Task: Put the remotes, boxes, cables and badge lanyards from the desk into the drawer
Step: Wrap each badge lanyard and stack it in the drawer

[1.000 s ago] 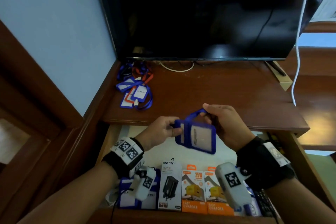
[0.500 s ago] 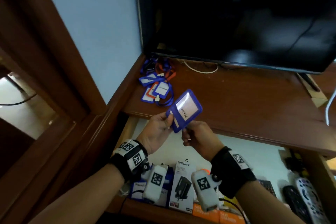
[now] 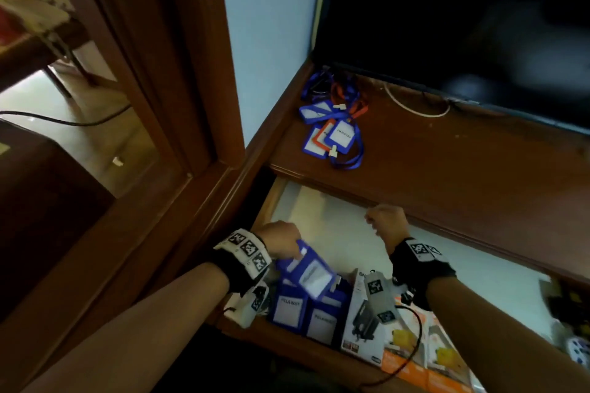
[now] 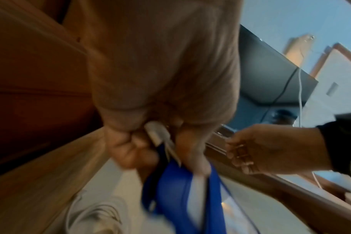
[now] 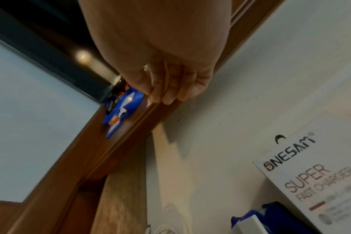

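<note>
My left hand (image 3: 287,246) pinches a blue badge holder (image 3: 311,274) by its top, tilted just above other blue badge holders (image 3: 287,309) at the front left of the open drawer (image 3: 271,201). The left wrist view shows the same blue badge holder (image 4: 180,190) hanging from my left hand's fingers (image 4: 130,152). My right hand (image 3: 378,223) hovers near the desk's front edge with its fingers loosely curled and holds nothing. A pile of blue and orange badge lanyards (image 3: 332,134) lies at the desk's back left, and this lanyard pile (image 5: 122,107) also shows in the right wrist view.
In the drawer a white charger box (image 3: 360,322) and orange boxes (image 3: 402,357) stand in a row along the front, with remotes (image 3: 578,351) at the far right. A TV (image 3: 447,25) fills the back of the desk, a white cable (image 3: 415,107) under it. A wooden frame stands to the left.
My left hand has carried the badge holder down from above the desk edge into the drawer. My right hand has let go of it and now hovers empty. The view has swung left.
</note>
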Tool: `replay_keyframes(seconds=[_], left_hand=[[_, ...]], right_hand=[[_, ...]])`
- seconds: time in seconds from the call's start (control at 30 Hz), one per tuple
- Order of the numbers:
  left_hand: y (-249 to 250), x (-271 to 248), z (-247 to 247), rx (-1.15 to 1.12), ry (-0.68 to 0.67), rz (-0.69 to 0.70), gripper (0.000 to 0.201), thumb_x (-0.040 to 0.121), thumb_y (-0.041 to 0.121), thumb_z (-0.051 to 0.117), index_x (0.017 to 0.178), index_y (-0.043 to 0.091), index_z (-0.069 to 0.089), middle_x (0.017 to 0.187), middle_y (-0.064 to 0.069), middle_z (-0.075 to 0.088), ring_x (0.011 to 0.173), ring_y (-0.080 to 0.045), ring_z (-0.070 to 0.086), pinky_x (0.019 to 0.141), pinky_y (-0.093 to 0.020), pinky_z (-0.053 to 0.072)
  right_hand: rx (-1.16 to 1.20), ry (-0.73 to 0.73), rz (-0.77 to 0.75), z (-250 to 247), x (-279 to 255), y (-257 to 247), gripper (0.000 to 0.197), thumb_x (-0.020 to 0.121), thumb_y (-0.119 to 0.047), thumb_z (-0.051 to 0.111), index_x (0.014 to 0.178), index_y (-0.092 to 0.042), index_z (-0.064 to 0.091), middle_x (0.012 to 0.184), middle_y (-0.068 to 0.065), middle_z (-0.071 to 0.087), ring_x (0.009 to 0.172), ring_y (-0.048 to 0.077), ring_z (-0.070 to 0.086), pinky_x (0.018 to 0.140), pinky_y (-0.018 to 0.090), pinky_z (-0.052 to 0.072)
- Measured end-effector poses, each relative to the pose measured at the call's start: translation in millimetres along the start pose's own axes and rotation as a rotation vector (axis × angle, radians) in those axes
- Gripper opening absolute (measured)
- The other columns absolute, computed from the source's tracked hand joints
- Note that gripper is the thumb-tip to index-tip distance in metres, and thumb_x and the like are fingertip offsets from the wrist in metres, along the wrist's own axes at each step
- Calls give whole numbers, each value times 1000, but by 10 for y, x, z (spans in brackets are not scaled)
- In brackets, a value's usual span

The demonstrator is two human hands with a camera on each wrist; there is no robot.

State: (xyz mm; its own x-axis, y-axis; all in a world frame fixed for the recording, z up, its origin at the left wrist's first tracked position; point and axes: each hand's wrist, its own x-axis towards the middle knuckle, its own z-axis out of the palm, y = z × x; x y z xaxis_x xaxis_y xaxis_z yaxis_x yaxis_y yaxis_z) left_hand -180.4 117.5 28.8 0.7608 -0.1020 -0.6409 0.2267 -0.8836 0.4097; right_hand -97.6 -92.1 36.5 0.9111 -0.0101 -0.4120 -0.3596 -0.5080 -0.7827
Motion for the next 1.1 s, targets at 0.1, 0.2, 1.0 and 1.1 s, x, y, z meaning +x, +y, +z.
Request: replay_keyframes(seconds=[0.1, 0.2, 1.0, 1.1], left_hand=[[-7, 83, 12, 287, -190, 55, 26, 86, 32, 63, 77, 8, 61, 86, -9, 65, 78, -24, 60, 70, -34, 48], [-37, 188, 51, 410, -156, 195, 25, 80, 28, 65, 62, 15, 53, 65, -3, 55, 67, -24, 58, 64, -31, 49], [-145, 544, 403, 221, -60, 567, 35, 76, 35, 75, 102, 18, 60, 107, -2, 55, 96, -18, 52, 79, -35, 46], [-170, 578, 252, -157, 180, 492, 22, 81, 35, 70, 97, 23, 62, 102, 6, 55, 91, -8, 52, 83, -32, 47]], right_hand=[[-137, 76, -51, 221, 84, -120, 13, 87, -10, 60, 100, -7, 59, 88, 8, 56, 86, 30, 54, 76, 40, 44], [-289, 103, -43, 408, 215, -274, 61, 81, -17, 67, 133, -6, 37, 126, 19, 43, 117, 41, 44, 97, 46, 40], [-788, 66, -227, 403, 525, -293, 51, 86, -34, 67, 125, -11, 44, 133, 14, 32, 110, 43, 52, 87, 46, 47], [-818, -11, -166, 250, 494, -282, 35, 96, -31, 53, 116, -2, 55, 127, 17, 38, 104, 41, 54, 86, 40, 42]])
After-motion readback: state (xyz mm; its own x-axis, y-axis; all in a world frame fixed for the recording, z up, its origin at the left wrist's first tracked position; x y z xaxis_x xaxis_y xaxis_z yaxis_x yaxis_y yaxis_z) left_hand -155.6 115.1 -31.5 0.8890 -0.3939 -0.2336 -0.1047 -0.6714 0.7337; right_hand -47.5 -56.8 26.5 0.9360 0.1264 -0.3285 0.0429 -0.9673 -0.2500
